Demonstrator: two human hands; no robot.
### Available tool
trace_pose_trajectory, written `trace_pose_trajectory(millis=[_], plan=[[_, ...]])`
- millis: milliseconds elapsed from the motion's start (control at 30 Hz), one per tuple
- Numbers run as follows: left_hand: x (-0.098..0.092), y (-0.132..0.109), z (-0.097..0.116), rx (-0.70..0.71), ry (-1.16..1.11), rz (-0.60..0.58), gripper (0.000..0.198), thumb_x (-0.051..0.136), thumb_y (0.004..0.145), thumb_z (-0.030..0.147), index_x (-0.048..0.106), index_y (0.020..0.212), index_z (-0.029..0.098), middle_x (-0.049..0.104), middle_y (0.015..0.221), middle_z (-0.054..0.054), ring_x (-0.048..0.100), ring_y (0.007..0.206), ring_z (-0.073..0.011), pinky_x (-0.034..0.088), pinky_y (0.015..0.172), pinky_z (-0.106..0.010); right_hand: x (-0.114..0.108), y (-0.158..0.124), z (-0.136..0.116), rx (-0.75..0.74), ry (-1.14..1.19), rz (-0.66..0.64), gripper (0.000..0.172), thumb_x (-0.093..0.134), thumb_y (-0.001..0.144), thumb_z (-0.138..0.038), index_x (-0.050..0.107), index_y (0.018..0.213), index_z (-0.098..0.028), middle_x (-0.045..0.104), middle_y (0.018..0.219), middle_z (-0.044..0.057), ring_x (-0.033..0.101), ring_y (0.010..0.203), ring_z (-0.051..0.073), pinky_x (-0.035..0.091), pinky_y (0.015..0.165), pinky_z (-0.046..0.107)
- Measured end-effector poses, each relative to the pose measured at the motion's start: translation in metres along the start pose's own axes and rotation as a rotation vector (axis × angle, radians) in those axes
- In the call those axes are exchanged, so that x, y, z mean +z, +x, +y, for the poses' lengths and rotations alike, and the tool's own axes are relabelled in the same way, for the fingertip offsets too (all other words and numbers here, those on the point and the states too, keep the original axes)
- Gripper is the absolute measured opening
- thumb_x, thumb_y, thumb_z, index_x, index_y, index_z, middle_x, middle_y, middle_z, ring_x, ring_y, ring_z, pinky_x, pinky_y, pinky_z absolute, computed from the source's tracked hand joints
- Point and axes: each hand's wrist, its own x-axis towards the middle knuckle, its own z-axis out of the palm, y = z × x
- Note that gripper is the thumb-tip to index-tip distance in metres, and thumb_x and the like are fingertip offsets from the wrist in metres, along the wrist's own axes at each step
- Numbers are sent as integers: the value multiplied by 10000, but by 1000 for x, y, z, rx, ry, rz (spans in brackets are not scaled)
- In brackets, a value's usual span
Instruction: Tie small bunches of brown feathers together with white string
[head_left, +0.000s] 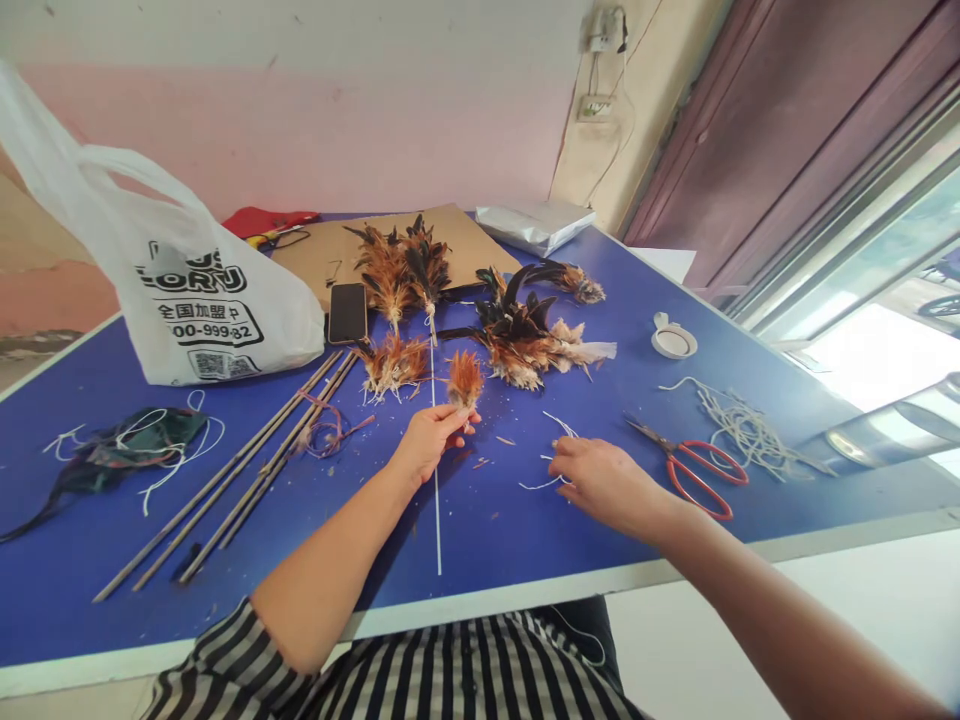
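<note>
A small bunch of orange feathers stands upright in my left hand, pinched at its pale base between thumb and fingers. My right hand is down on the blue table to the right, its fingers curled over short pieces of white string; the string's ends stick out around the fingertips. Behind my left hand lies a loose pile of brown feathers. Beyond it, tied feather bunches rest on cardboard. A heap of black and brown feathers is to their right.
Red-handled scissors and a tangle of string lie right of my right hand. A tape roll is farther back. At left are thin sticks, a dark netted bundle, a phone and a white plastic bag.
</note>
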Motion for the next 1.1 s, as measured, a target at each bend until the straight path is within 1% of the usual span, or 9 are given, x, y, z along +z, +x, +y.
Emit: trace_pose_trajectory(millis=[133,233,333,433,533,667,867,1000,1100], plan=[[2,-3,2,-19,4,-13,253,679,608,320,667,759,117,637,830,-92,531,600,-83,388,472,-170,12,8,-2,12,99,11,164,453,743,-150,608,693,-169,585,791,74,562,687,157,399,606,259],[5,-6,5,-11,10,-41,245,677,613,317,671,759,121,638,858,-90,532,600,-75,393,475,-166,7,19,7,129,512,47,123,480,719,-192,602,717,-173,602,712,39,556,615,131,405,563,239],[7,-9,8,-5,6,-79,255,669,626,323,673,787,125,643,829,-90,543,594,-82,392,468,-170,-7,34,11,236,1036,-47,147,485,722,-278,566,763,-162,605,619,18,513,462,100,366,418,212],[8,-12,15,2,-19,-120,271,661,639,323,672,824,125,645,799,-89,555,599,-90,397,467,-170,-16,55,7,222,1312,-115,138,531,680,-286,525,740,-162,636,694,34,506,433,81,341,365,189],[5,-13,26,53,-73,-122,235,665,639,292,672,798,119,634,928,-99,563,621,-82,407,470,-156,-14,81,0,215,1293,-126,111,548,642,-246,518,716,-169,592,569,-3,489,401,78,328,349,179],[-5,-8,35,63,-124,-98,200,664,648,240,668,801,110,617,1009,-110,550,566,-49,407,441,-133,-5,111,-9,169,1085,-24,46,520,620,-189,521,663,-172,517,470,-42,452,367,75,328,361,186],[-13,-1,25,-105,-146,-74,163,660,657,171,656,782,67,649,716,-97,617,641,-116,461,495,-130,1,124,-28,38,822,205,95,492,647,-199,576,669,-162,541,516,-27,458,454,84,332,432,198],[-13,1,21,-114,-129,-82,144,643,677,164,646,768,53,653,737,-114,628,665,-132,493,556,-157,4,122,-35,52,907,230,90,541,653,-236,579,667,-156,555,553,-20,457,490,79,349,465,197],[-13,2,21,-107,-92,-23,139,647,673,163,640,753,49,652,719,-114,622,625,-121,501,568,-173,10,121,-31,99,1139,110,164,582,654,-290,568,747,-156,521,511,-38,437,434,68,331,414,187]])
